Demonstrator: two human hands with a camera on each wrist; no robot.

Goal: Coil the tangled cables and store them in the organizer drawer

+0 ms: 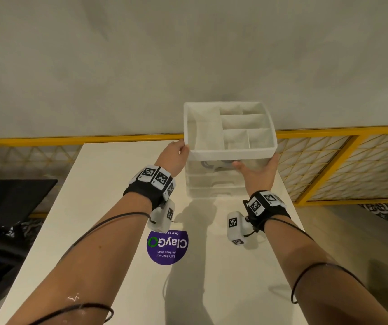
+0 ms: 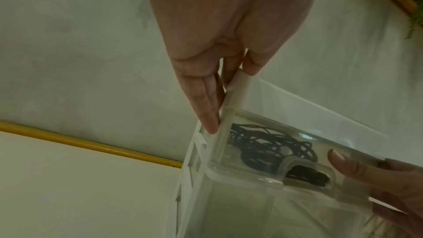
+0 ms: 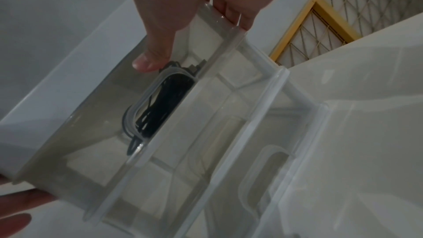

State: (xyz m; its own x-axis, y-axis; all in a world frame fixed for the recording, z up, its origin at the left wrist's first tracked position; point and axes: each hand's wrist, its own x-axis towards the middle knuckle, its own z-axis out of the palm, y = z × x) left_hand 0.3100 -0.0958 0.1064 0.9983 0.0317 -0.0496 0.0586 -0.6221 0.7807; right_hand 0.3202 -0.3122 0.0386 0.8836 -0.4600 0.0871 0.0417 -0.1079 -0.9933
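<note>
A white organizer [image 1: 233,152] with a divided top tray and clear drawers stands at the far end of the table [image 1: 108,184]. Black cables [image 2: 270,146] lie bundled inside the clear top drawer [image 3: 80,133], behind its handle. My left hand [image 1: 174,153] holds the organizer's left front corner: its fingers [image 2: 206,108] lie straight along the side and the thumb is on the white rim [image 2: 238,93]. My right hand [image 1: 256,171] holds the right front corner. Its thumb [image 3: 148,61] presses the top drawer's front and its fingers reach round the side wall.
A lower clear drawer [image 1: 216,184] sits shut under the top one. A purple round sticker [image 1: 167,246] lies on the table between my wrists. A yellow railing [image 1: 329,131] runs behind the table, and a black surface [image 1: 12,195] stands to the left.
</note>
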